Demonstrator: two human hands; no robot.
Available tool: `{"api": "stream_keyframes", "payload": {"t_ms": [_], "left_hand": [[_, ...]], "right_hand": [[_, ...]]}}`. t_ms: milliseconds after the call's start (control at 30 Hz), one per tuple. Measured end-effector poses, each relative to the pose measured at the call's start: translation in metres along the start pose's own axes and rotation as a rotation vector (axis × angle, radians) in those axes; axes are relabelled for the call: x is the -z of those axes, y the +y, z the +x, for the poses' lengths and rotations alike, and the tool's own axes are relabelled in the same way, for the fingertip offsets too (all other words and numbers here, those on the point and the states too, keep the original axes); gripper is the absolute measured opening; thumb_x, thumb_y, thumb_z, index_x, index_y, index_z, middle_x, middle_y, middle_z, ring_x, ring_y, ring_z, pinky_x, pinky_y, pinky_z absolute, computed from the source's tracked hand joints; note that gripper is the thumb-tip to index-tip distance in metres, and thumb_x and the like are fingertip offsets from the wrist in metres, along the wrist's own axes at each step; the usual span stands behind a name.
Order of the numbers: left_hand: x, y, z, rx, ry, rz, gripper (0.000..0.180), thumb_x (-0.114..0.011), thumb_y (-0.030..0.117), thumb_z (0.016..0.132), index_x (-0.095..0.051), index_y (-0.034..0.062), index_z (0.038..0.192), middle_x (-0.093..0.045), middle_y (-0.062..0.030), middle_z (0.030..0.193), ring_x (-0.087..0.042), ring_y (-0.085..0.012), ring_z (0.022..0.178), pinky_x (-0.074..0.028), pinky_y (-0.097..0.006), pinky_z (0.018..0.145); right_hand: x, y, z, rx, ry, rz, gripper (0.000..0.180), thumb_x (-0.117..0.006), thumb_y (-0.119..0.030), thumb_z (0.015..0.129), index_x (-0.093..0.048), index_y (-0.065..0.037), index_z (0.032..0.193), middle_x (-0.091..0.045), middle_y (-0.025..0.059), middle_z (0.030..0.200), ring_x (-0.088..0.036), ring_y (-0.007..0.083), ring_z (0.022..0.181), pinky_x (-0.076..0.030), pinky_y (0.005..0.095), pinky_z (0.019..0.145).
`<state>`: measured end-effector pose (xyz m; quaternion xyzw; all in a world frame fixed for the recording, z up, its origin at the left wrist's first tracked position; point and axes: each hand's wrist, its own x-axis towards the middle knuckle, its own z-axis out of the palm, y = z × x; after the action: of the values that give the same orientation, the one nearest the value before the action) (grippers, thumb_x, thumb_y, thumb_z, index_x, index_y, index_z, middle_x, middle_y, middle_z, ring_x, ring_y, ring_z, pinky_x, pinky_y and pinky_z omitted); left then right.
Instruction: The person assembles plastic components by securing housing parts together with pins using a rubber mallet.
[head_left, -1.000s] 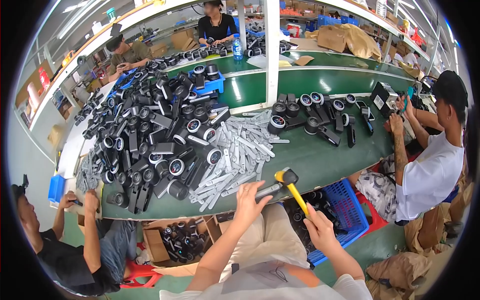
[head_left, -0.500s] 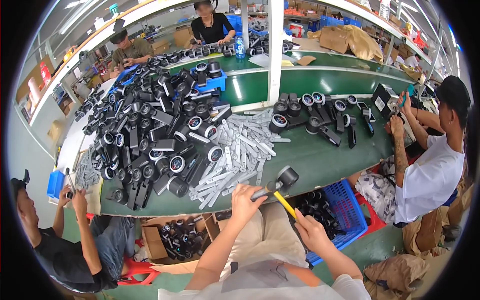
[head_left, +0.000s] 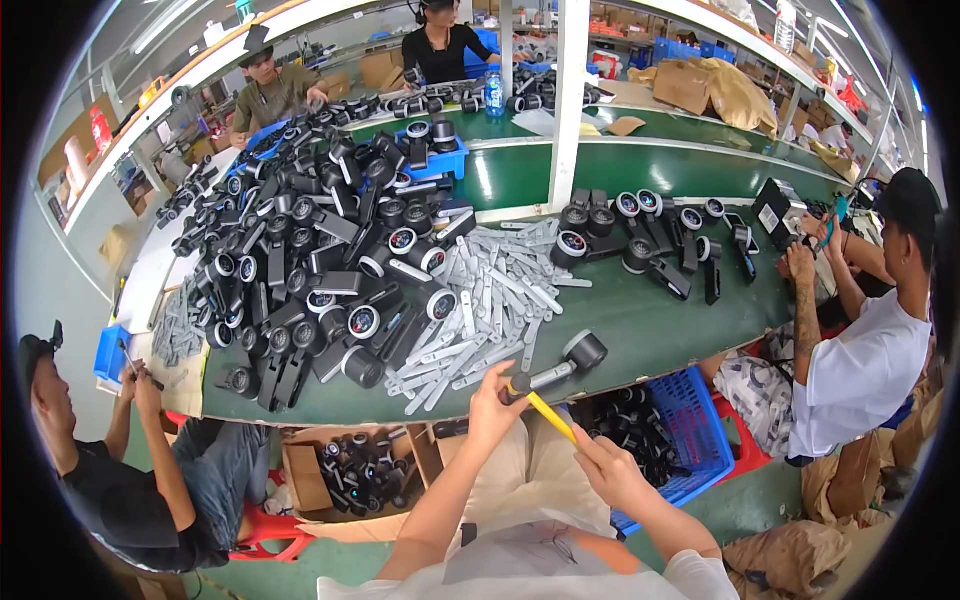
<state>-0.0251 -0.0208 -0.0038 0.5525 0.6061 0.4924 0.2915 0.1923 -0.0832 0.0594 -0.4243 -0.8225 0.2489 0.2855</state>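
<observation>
My left hand (head_left: 492,402) grips the grey handle of a black device with a round lens-like head (head_left: 583,351), which lies on the green table (head_left: 660,330) near its front edge. My right hand (head_left: 606,470) is shut on the yellow handle of a hammer (head_left: 549,415). The hammer's dark head rests at the grey handle, right beside my left fingers. A loose heap of grey handle pieces (head_left: 490,300) lies just beyond my left hand.
A big pile of black devices (head_left: 320,260) covers the table's left half, and a smaller group (head_left: 650,235) lies at the right. A blue crate (head_left: 690,430) and a cardboard box (head_left: 340,470) of parts sit below the table. Other people sit around the table, and a white post (head_left: 568,100) stands mid-table.
The hammer has swung down from above the table onto the device's grey handle. My left hand has stayed on the device, which shifted slightly.
</observation>
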Motion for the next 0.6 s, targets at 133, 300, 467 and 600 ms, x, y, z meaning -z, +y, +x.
{"api": "stream_keyframes", "payload": {"t_ms": [133,300,467,600], "left_hand": [[-0.003,-0.004,0.003,-0.014,0.022,-0.019,0.065,-0.081,0.007,0.067,-0.050,0.0085,0.124,-0.069,-0.0037,0.084,-0.050,-0.0128,0.057,-0.044,-0.027,0.055],[-0.004,-0.006,0.005,-0.016,0.018,-0.015,0.067,-0.083,0.008,0.066,-0.049,0.0077,0.124,-0.070,-0.0060,0.093,-0.060,-0.0126,0.070,-0.050,-0.026,0.066],[-0.008,-0.020,0.003,-0.067,0.024,-0.037,0.060,-0.082,0.004,0.069,-0.053,0.0055,0.121,-0.070,-0.0048,0.097,-0.056,-0.0055,0.069,-0.047,-0.021,0.062],[-0.008,-0.016,0.002,-0.047,0.050,-0.023,0.048,-0.082,0.012,0.067,-0.060,0.0055,0.109,-0.071,-0.0092,0.090,-0.054,-0.0143,0.057,-0.049,-0.028,0.057]], "right_hand": [[-0.002,-0.001,-0.002,0.001,0.036,0.027,0.047,-0.061,-0.001,0.084,-0.051,-0.001,0.130,-0.052,0.0149,0.074,-0.056,0.0322,0.061,-0.046,0.0376,0.055],[0.001,-0.007,0.000,0.006,-0.001,0.035,0.046,-0.061,-0.003,0.085,-0.052,-0.002,0.130,-0.052,0.0148,0.074,-0.056,0.0328,0.062,-0.046,0.0378,0.056],[-0.001,0.000,-0.002,-0.001,-0.042,-0.003,0.046,-0.061,-0.001,0.085,-0.050,0.003,0.129,-0.052,0.0151,0.074,-0.056,0.0316,0.062,-0.046,0.0369,0.056],[0.004,0.011,-0.011,0.023,0.185,0.052,0.047,-0.060,-0.005,0.086,-0.049,-0.002,0.132,-0.056,0.0164,0.076,-0.060,0.0341,0.063,-0.049,0.0401,0.054]]}}
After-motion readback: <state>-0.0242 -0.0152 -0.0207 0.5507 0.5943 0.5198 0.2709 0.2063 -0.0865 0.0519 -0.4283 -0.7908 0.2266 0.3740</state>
